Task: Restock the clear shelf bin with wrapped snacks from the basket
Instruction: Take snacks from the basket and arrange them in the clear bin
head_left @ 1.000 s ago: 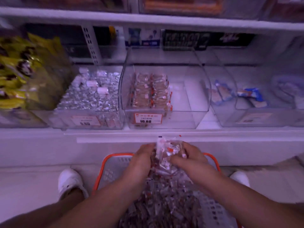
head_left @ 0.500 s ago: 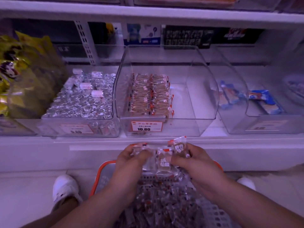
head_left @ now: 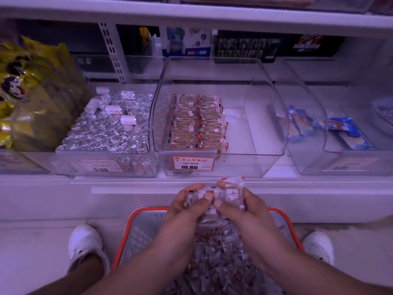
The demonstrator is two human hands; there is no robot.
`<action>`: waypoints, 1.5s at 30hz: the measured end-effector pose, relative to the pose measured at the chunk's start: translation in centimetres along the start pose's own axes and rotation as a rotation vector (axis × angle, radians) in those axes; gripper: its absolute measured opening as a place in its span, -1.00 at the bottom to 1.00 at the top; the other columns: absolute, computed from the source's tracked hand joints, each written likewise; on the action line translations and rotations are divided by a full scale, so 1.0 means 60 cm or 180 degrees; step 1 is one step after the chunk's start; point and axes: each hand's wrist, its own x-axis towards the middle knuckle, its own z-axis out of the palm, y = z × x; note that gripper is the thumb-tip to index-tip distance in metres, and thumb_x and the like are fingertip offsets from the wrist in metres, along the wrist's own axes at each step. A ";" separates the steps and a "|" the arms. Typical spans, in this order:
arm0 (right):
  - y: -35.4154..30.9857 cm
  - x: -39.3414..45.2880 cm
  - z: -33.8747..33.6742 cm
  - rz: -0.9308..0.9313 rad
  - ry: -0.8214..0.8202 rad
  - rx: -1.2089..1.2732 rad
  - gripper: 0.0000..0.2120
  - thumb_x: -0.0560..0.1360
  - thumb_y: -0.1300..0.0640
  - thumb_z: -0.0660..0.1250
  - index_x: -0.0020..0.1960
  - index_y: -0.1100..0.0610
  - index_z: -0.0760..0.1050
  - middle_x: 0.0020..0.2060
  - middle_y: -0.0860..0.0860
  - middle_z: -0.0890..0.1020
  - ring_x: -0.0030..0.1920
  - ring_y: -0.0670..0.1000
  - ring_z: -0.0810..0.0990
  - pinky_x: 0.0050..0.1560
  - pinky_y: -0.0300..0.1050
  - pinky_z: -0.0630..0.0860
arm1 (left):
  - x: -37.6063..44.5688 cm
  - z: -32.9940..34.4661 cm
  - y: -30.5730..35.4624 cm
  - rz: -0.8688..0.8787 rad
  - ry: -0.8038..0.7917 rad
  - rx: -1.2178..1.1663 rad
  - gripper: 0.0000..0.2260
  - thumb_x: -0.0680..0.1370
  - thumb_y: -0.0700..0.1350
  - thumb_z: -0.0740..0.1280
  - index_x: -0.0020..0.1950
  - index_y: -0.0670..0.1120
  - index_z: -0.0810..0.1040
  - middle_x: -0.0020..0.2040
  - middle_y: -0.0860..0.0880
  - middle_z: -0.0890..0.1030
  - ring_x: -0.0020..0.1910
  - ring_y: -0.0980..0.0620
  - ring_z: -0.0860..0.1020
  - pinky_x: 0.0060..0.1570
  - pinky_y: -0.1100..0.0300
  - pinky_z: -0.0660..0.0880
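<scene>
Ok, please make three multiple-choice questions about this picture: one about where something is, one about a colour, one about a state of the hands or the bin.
1. Where do the wrapped snacks lie inside the clear shelf bin?
A. Along its left side
B. Along its right side
C. Spread over the whole floor

2. What colour is the rim of the basket?
A. Blue
B. Orange-red
C. Green

3. What are the left hand and right hand doing?
A. Both hang empty
B. Both hold a bunch of snack packets above the basket
C. One rests on the shelf edge

Answers:
1. A: two rows fill the left part, and the right part is bare.
2. B: an orange-red band frames the grey mesh.
3. B: fingers of both hands curl round the packets in front of the price label.
</scene>
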 end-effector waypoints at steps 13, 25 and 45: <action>0.003 -0.010 0.016 -0.0034 -0.0160 0.0059 -0.80 0.51 0.26 0.40 0.10 0.08 0.64 -0.06 0.17 0.72 0.04 0.25 0.67 0.14 0.22 0.57 | -0.006 0.000 0.025 0.0044 0.0284 -0.0535 -0.57 0.46 -0.38 0.38 0.27 -0.04 0.52 -0.02 -0.18 0.70 -0.20 -0.12 0.69 -0.32 0.05 0.61; -0.004 -0.022 0.029 -0.0607 0.0052 -0.0751 -0.74 0.51 0.33 0.36 0.04 -0.01 0.62 -0.18 -0.14 0.73 -0.12 -0.15 0.69 -0.13 -0.41 0.51 | 0.004 0.015 -0.005 0.0693 0.0504 0.0447 -0.68 0.55 -0.10 0.39 0.29 0.08 0.49 -0.06 -0.01 0.71 -0.14 0.02 0.66 -0.19 0.18 0.58; -0.015 0.000 -0.006 0.0559 -0.1009 -0.0856 -0.76 0.63 0.05 0.23 0.21 0.07 0.60 0.05 -0.14 0.71 0.12 -0.20 0.64 0.27 -0.18 0.50 | -0.005 0.014 0.027 -0.0009 -0.0030 0.0021 -0.54 0.35 -0.17 0.48 0.25 -0.03 0.57 -0.02 -0.19 0.67 -0.26 -0.08 0.61 -0.35 0.19 0.49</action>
